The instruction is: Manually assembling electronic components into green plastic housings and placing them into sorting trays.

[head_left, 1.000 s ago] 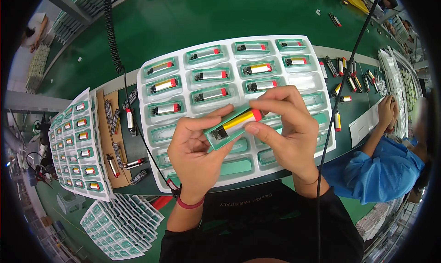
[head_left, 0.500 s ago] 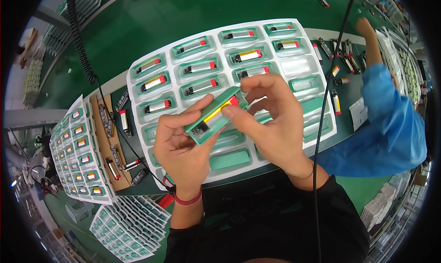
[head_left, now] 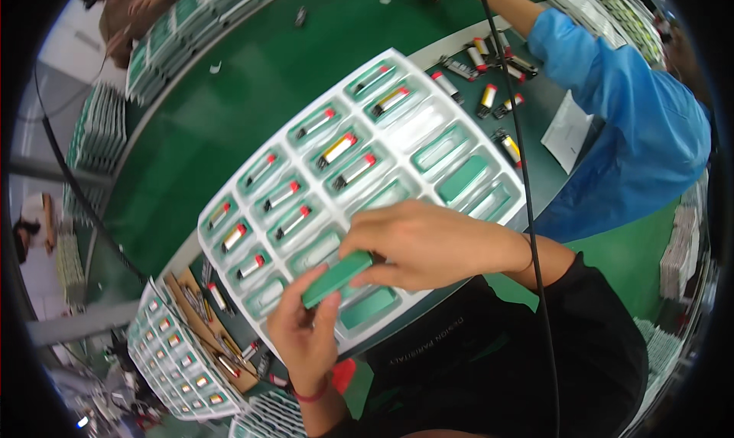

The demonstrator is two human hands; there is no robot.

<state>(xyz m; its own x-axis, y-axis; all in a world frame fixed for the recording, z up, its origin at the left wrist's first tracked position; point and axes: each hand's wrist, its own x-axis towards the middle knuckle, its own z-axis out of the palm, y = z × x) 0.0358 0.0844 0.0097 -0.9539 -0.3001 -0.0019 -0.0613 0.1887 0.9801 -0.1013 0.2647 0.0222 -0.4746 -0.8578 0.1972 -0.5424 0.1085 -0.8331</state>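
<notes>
A narrow green box (head_left: 338, 279) is held between my two hands above the near part of a white moulded tray (head_left: 417, 128). Its plain green outer face shows, and whatever is inside is hidden. My left hand (head_left: 307, 332) grips the lower left end between thumb and fingers. My right hand (head_left: 424, 247) pinches the upper right end, fingers above and thumb below. In the tray's far and left pockets lie several green-edged holders, each with a battery-like piece (head_left: 336, 150) in silver or yellow with a red end. Closer pockets hold plain green boxes (head_left: 462, 180).
Loose red-ended pieces (head_left: 487, 100) lie right of the tray, by a white sheet (head_left: 567, 132) and a co-worker's blue sleeve (head_left: 619, 124). A second filled tray (head_left: 172, 354) stands lower left. A black cable (head_left: 527, 209) hangs across the right side.
The box was open with a yellow-and-silver piece showing; now only its green outside shows. My hands have moved lower left in the picture. The view has turned, and the co-worker's arm reaches farther away.
</notes>
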